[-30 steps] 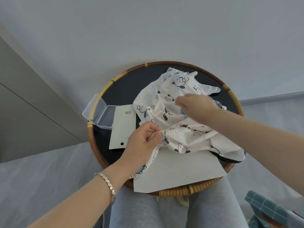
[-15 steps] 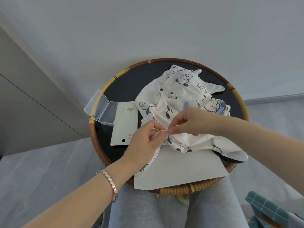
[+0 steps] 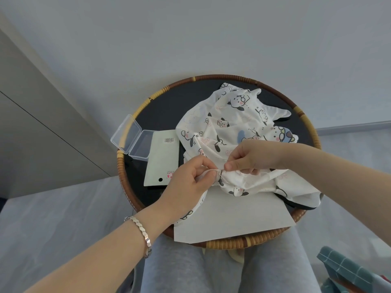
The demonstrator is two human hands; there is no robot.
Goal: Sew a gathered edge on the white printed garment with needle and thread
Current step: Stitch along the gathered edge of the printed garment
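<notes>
Round rattan tray (image 3: 232, 243): left hand (image 3: 186, 185) pinches edge of white cartoon-printed garment (image 3: 230, 123); right hand (image 3: 254, 157) just beside pinches thin metal needle (image 3: 222, 158) pointing left.

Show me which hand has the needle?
The right hand: it pinches the needle over the garment. The left hand, with the bracelet, only pinches bunched fabric.

The white garment (image 3: 232, 123), thin and printed with black-and-white cartoon puppy faces with pink and blue touches, lies crumpled over the right half of the round tray (image 3: 232, 243), from near the far rim to the near right rim. Its near-left edge is bunched into tight gathers, pinched by the left hand (image 3: 188, 182). The thin needle (image 3: 222, 158) lies almost level just above the gathers, its right end in the fingertips of the right hand (image 3: 251, 157); the thread is too fine to trace.
</notes>
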